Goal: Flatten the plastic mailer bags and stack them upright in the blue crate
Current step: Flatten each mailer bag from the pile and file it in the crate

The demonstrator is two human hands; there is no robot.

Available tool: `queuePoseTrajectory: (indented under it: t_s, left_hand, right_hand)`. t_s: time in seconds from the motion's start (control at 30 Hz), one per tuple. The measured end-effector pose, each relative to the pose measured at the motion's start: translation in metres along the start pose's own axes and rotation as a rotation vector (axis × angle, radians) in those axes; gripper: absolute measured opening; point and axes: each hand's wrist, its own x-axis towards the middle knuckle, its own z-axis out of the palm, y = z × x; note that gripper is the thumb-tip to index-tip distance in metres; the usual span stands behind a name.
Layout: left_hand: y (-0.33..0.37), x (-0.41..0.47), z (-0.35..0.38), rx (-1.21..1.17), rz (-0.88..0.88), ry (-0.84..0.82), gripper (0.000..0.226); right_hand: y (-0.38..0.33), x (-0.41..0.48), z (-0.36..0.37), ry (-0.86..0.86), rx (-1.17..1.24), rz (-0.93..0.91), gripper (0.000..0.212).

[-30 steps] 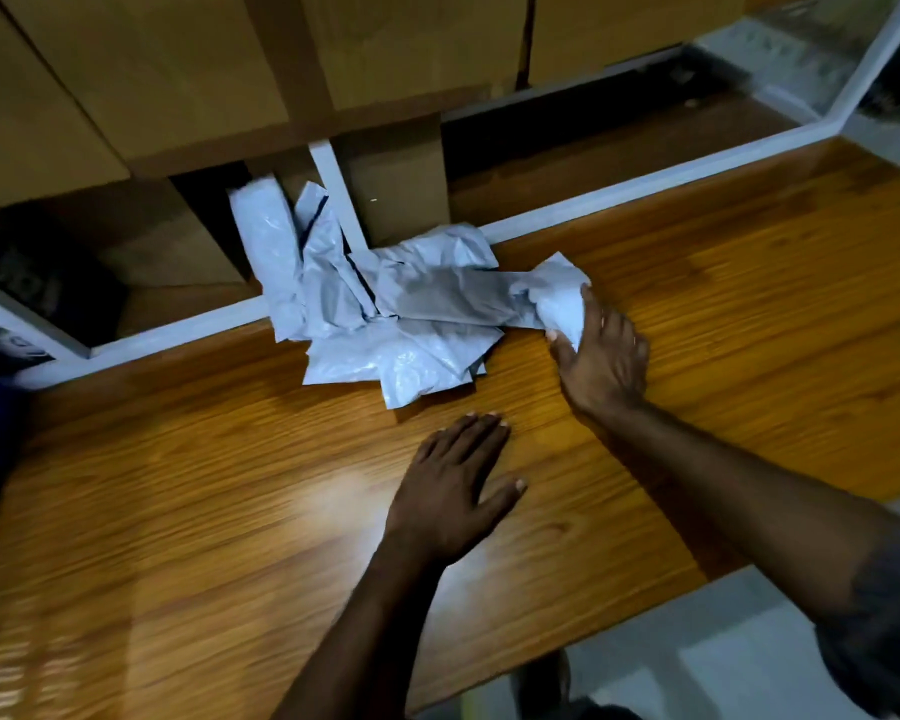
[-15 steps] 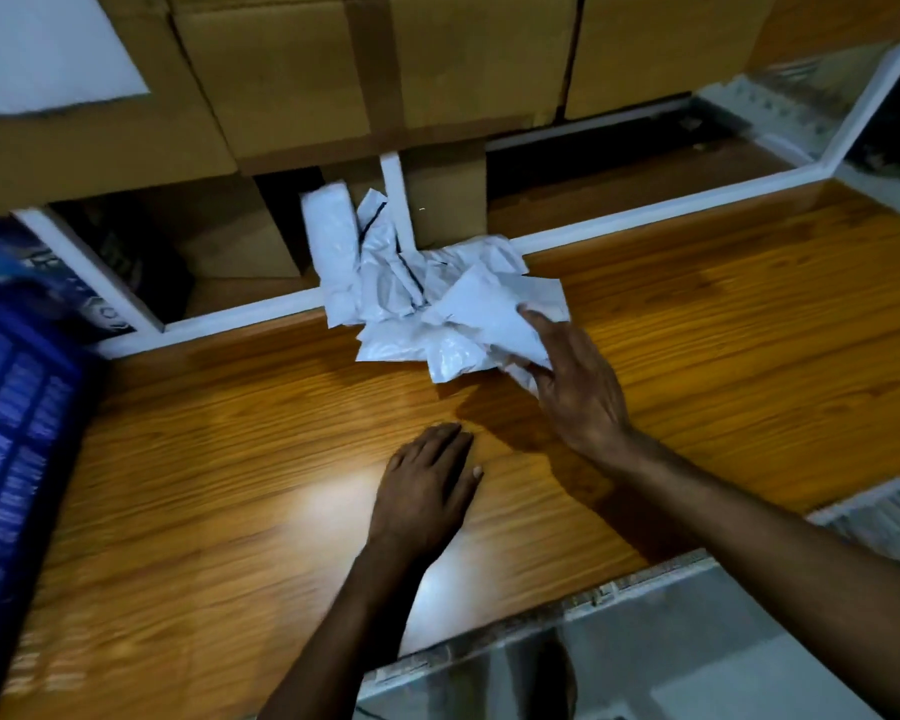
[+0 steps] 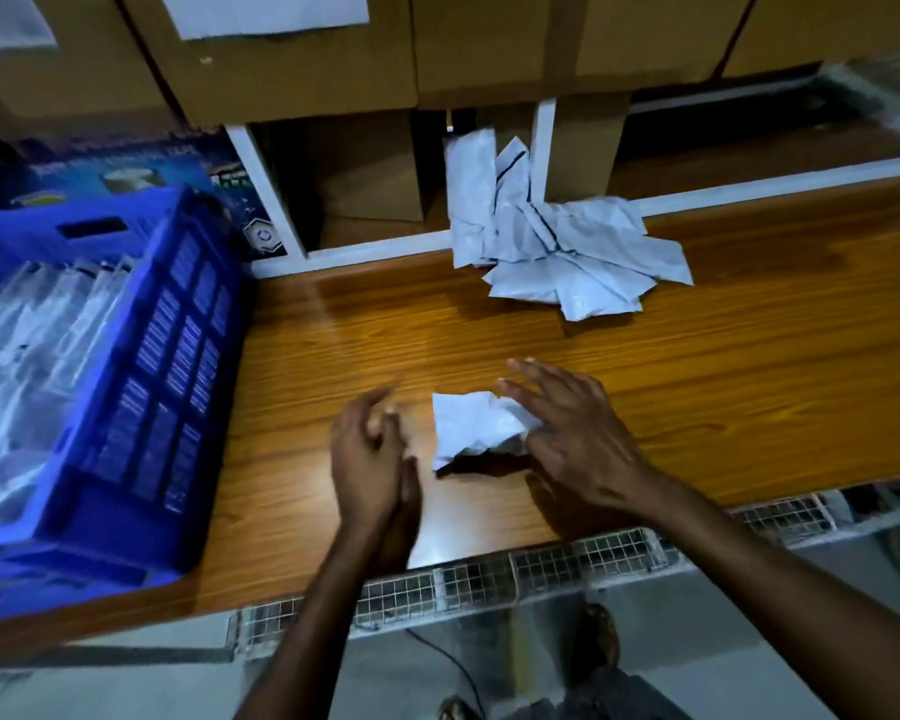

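Note:
One crumpled white mailer bag (image 3: 473, 422) lies on the wooden table in front of me. My right hand (image 3: 567, 433) rests on its right part with fingers spread. To the bag's left my left hand (image 3: 372, 454) hovers, blurred, with loosely curled fingers that hold nothing. A pile of several crumpled mailer bags (image 3: 557, 241) sits at the table's back edge, partly leaning into the shelf. At the left stands the blue crate (image 3: 162, 387), with several flattened bags (image 3: 32, 345) upright inside.
Cardboard boxes (image 3: 292, 59) fill the white-framed shelf behind the table. A dark printed box (image 3: 126, 168) stands behind the crate. The wooden table (image 3: 749, 397) ends in a front edge close to me, with wire mesh (image 3: 567, 563) below it.
My right hand has pulled one bag from the pile toward me onto the table. My left hand lifted off the table. The view swung left, bringing the blue crate in.

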Motion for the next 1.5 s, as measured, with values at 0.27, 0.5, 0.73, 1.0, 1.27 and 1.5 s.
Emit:
queuePoseTrajectory:
  t_s: [0.27, 0.5, 0.73, 1.0, 1.27, 1.5]
  left_hand:
    - [0.03, -0.022, 0.068, 0.551, 0.389, -0.53, 0.057]
    - [0.013, -0.023, 0.072, 0.582, 0.367, -0.531, 0.055]
    - [0.013, -0.024, 0.071, 0.597, 0.312, -0.536, 0.055]
    - [0.01, -0.035, 0.05, 0.706, 0.203, -0.552, 0.066]
    - [0.027, -0.018, 0.025, 0.554, 0.223, -0.437, 0.048]
    - [0.026, 0.016, 0.026, 0.732, 0.144, -0.609, 0.059]
  right_hand:
    - [-0.015, -0.005, 0.053, -0.19, -0.148, 0.315, 0.066]
    - [-0.004, 0.002, 0.06, -0.221, -0.164, 0.288, 0.06]
    - [0.008, 0.007, 0.059, -0.238, -0.073, 0.278, 0.061]
    - [0.024, -0.016, 0.042, -0.286, -0.082, 0.389, 0.082]
    - [0.019, -0.021, 0.016, -0.311, -0.077, 0.284, 0.079]
    - [-0.008, -0.007, -0.004, -0.278, -0.029, 0.251, 0.09]
